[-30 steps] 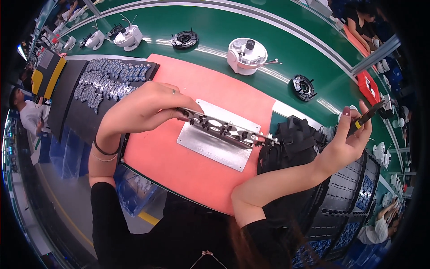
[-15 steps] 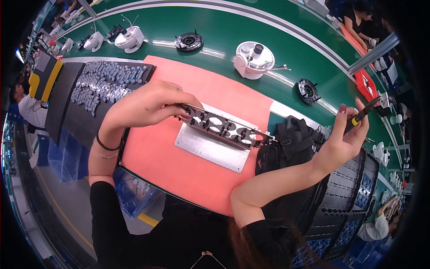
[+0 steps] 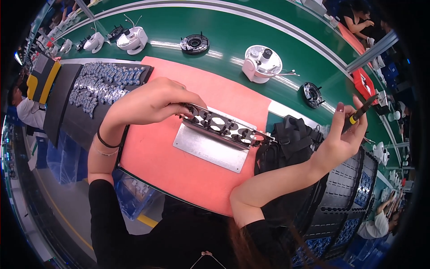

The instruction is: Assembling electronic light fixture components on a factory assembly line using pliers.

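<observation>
My left hand [image 3: 163,101] pinches the left end of a long, narrow black strip-like frame [image 3: 219,125] with a row of white oval areas and small black clips. That frame stands on edge, tilted, along a bent silver metal plate [image 3: 208,150], which rests on the salmon-coloured mat. Off to the right and raised, my right hand [image 3: 345,130] grips a slim dark hand tool [image 3: 365,111] with a yellow band, its tip pointing up and away from the frame. The tool's exact kind is not clear.
Small blue-and-silver parts [image 3: 98,87] lie in rows on a black board to the left. Behind the mat, a green conveyor [image 3: 165,27] carries white housings [image 3: 262,67] and black round bases [image 3: 195,43]. Black straps [image 3: 291,136] and black trays [image 3: 342,188] sit at right.
The white housings and black bases on the conveyor have shifted slightly right. My hands, the frame and the tool have barely moved.
</observation>
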{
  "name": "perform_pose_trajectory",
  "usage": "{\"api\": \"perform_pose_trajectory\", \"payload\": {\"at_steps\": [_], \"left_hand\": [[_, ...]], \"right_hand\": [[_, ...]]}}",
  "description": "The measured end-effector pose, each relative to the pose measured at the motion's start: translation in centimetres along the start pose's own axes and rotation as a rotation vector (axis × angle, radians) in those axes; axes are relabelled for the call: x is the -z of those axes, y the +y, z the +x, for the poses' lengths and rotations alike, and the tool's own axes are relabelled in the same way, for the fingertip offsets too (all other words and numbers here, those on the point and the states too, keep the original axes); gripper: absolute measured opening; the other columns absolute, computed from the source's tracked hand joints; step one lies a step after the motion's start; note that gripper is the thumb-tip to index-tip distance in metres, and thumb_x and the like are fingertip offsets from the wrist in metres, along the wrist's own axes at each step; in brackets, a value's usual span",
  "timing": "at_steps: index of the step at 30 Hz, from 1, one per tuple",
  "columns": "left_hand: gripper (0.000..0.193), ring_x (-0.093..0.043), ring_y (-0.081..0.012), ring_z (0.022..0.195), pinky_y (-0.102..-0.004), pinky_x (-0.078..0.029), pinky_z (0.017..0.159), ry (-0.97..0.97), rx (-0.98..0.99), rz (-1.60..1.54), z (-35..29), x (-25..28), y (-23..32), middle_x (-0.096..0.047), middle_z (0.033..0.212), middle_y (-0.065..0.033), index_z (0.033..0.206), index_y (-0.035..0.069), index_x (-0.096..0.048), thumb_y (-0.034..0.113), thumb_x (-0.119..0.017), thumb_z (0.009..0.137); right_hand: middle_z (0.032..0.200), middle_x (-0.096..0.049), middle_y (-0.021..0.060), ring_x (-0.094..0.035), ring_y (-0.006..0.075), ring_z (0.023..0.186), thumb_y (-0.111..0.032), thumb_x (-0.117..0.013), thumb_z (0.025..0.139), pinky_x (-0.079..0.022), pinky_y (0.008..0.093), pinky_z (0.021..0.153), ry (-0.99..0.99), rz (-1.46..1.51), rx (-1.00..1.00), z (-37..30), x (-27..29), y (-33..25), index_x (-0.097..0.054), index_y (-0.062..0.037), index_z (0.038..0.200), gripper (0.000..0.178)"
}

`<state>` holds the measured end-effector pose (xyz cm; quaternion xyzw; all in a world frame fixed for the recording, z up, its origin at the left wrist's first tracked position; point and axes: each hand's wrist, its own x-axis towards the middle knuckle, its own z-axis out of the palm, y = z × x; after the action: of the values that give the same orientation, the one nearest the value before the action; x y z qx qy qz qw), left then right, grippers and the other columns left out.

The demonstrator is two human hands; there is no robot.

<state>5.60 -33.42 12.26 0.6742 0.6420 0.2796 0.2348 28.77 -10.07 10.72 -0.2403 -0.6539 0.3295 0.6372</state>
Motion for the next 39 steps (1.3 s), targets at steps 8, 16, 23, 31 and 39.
{"api": "perform_pose_trajectory", "payload": {"at_steps": [8, 16, 23, 31, 39], "left_hand": [[0.032, -0.068, -0.0279, 0.08, -0.0355, -0.056, 0.071, -0.009, 0.002, -0.009, -0.3, 0.2, 0.1, -0.07, 0.086, -0.0143, 0.108, 0.0, -0.069, -0.01, -0.061, 0.079], [0.035, -0.069, -0.026, 0.081, -0.0335, -0.057, 0.072, 0.014, 0.026, -0.043, -0.2, 0.0, -0.2, -0.07, 0.087, -0.014, 0.107, -0.001, -0.07, -0.013, -0.059, 0.076], [0.036, -0.067, -0.0315, 0.09, -0.0391, -0.052, 0.079, 0.007, 0.029, 0.066, 0.0, -0.1, 0.2, -0.07, 0.098, -0.0147, 0.117, 0.005, -0.066, 0.0, -0.066, 0.081], [0.06, -0.063, -0.0285, 0.093, -0.039, -0.05, 0.082, 0.443, -0.155, 0.707, 3.7, -5.4, 4.0, -0.065, 0.114, -0.0084, 0.117, 0.011, -0.067, 0.041, -0.079, 0.067], [0.031, -0.052, -0.0174, 0.066, -0.032, -0.038, 0.06, 0.657, -0.292, 0.75, 7.8, -8.4, -1.4, -0.053, 0.075, -0.0004, 0.102, 0.013, -0.065, 0.033, -0.074, 0.08]], "right_hand": [[0.088, -0.058, 0.0029, -0.053, 0.0104, 0.084, 0.003, -0.067, 0.089, -0.045, 0.023, 0.074, -0.008, -0.021, 0.005, 0.1, -0.2, 0.0, -0.061, 0.0014, 0.12, 0.032], [0.089, -0.058, 0.0025, -0.053, 0.0103, 0.084, 0.003, -0.068, 0.088, -0.045, 0.0234, 0.076, -0.012, 0.021, 0.01, 0.0, -0.4, 0.0, -0.061, 0.0012, 0.12, 0.033], [0.089, -0.058, 0.0022, -0.053, 0.0099, 0.083, 0.002, -0.069, 0.088, -0.044, 0.0235, 0.077, -0.003, -0.002, 0.005, 0.1, -0.3, 0.1, -0.062, 0.0008, 0.12, 0.034], [0.089, -0.058, 0.002, -0.052, 0.0101, 0.084, 0.002, -0.069, 0.088, -0.045, 0.024, 0.076, -0.001, 0.015, -0.007, 0.1, -0.3, -0.2, -0.062, 0.0006, 0.12, 0.033], [0.088, -0.058, 0.0018, -0.052, 0.0103, 0.083, 0.004, -0.067, 0.087, -0.043, 0.024, 0.077, -0.005, -0.044, 0.009, 0.0, 0.0, 0.2, -0.062, 0.0004, 0.12, 0.034]]}}
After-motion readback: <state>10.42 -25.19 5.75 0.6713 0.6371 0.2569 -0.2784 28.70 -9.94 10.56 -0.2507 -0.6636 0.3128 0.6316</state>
